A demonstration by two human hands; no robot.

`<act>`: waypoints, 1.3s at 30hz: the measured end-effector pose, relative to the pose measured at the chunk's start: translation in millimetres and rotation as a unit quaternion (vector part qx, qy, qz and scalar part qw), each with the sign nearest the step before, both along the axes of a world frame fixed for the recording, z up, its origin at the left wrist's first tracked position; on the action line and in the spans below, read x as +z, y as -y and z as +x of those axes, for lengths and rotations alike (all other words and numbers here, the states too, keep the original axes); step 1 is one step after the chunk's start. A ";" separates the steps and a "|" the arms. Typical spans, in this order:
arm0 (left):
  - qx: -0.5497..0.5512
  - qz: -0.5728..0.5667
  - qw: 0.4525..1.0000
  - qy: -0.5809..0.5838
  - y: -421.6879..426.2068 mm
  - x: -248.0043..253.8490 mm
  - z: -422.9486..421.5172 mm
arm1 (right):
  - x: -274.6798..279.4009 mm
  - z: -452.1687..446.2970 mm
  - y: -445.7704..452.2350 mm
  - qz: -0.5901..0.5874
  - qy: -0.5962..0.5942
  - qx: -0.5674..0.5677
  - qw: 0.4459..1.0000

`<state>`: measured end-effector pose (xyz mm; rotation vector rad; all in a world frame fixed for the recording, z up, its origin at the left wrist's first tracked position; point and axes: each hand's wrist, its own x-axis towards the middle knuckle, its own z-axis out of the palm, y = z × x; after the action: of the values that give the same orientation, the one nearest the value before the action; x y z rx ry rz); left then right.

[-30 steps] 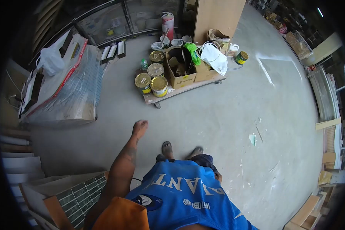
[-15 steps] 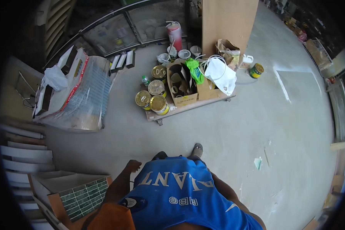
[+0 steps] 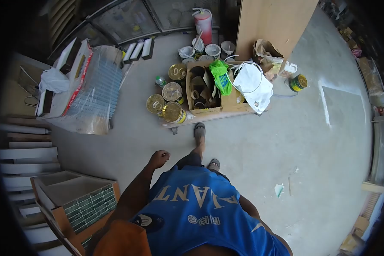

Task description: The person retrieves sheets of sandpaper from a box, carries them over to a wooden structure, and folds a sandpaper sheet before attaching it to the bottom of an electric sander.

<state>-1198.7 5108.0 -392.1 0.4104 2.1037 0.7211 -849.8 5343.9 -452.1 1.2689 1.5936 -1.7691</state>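
My left hand (image 3: 160,159) hangs out in front of my blue jersey (image 3: 192,205), its fingers curled inward and nothing showing in them. It touches nothing; the nearest things ahead are several lidded paint cans (image 3: 173,112) at the left end of a low wheeled platform (image 3: 217,118). On that platform an open cardboard box (image 3: 209,109) holds brown rolls, with a green plastic bag (image 3: 220,77) and a white sheet (image 3: 252,85) to its right. My right arm drops along my side, and the hand is hidden behind my body.
Plastic-wrapped panels (image 3: 96,94) lie at left. A wooden case with a green grid panel (image 3: 91,207) stands close by my left arm. A fire extinguisher (image 3: 204,30) and open buckets (image 3: 213,50) are behind the platform. One can (image 3: 298,82) sits right of it.
I have stepped forward, one foot now close to the platform's front edge. My left hand has swung forward, away from my body. The platform and its load appear nearer.
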 end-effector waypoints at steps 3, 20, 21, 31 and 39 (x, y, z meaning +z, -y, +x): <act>-0.017 -0.013 0.999 0.045 -25.4 -32.8 -32.9 | 2.6 -15.7 -18.6 0.005 0.023 -0.029 0.999; 0.037 0.143 0.989 -0.006 -331.2 -153.8 -238.4 | 50.6 72.9 -7.1 0.034 0.144 -0.075 0.986; 0.045 0.145 0.988 -0.004 -348.7 -166.9 -245.0 | 42.6 84.5 -11.1 0.048 0.126 -0.054 0.989; 0.073 0.103 0.992 -0.009 -464.2 -227.0 -296.2 | 126.0 -120.2 -164.7 0.012 0.154 -0.215 0.964; 0.066 -0.075 0.993 -0.059 -489.9 -206.8 -310.0 | 134.8 -134.9 -152.7 0.023 0.132 -0.174 0.976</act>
<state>-1508.7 5598.0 -598.9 0.2379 2.2954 0.6206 -984.8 5496.6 -317.3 1.8125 1.3306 -1.6732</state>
